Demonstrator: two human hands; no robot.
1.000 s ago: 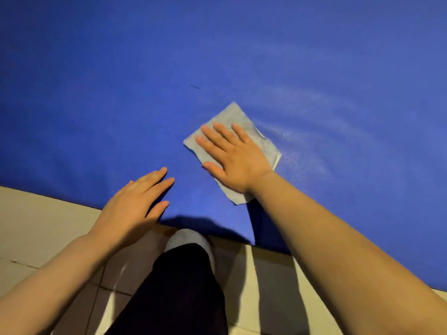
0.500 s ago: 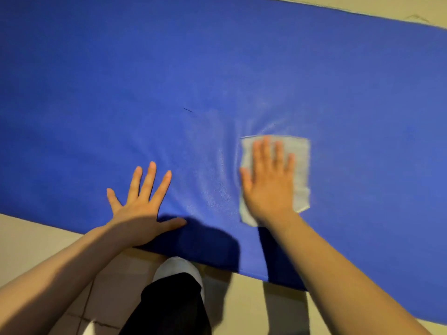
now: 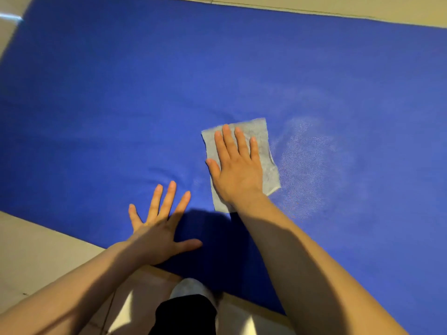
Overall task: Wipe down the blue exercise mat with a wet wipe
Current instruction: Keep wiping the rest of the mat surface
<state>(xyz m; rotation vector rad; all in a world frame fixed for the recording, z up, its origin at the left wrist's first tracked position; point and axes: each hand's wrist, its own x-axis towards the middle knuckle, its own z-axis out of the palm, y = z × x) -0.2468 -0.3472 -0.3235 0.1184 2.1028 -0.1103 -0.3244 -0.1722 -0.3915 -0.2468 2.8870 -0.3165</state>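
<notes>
Blue exercise mat (image 3: 121, 105) lies flat on the pale tiled floor (image 3: 36, 250), filling most of the view; we kneel at its near edge, one dark-clad knee (image 3: 186, 313) showing below.

Step in hand, as we judge it: mid-wipe, near-centre zone. Our right hand (image 3: 235, 170) lies palm-down on the wet wipe (image 3: 268, 165), a pale grey rectangle spread flat on the mat. Its fingers (image 3: 228, 141) are straight and close together, pressing the wipe down, not pinching it. The wipe's far edge shows just beyond the fingertips, and its right margin shows beside the hand.

A pale speckled sheen (image 3: 304, 165), probably moisture, sits just right of the wipe. The mat to the left looks dull, so likely unwiped.

Our left hand (image 3: 159, 228) is braced flat on the mat near its front edge, fingers (image 3: 167, 199) straight and fanned apart, holding nothing. It lies just left of the wipe, not touching it.

Next move, in our judgement: slide the wipe leftward or away with steady flat pressure while the left hand keeps the mat from bunching; faint ripples already show near the left fingertips.
</notes>
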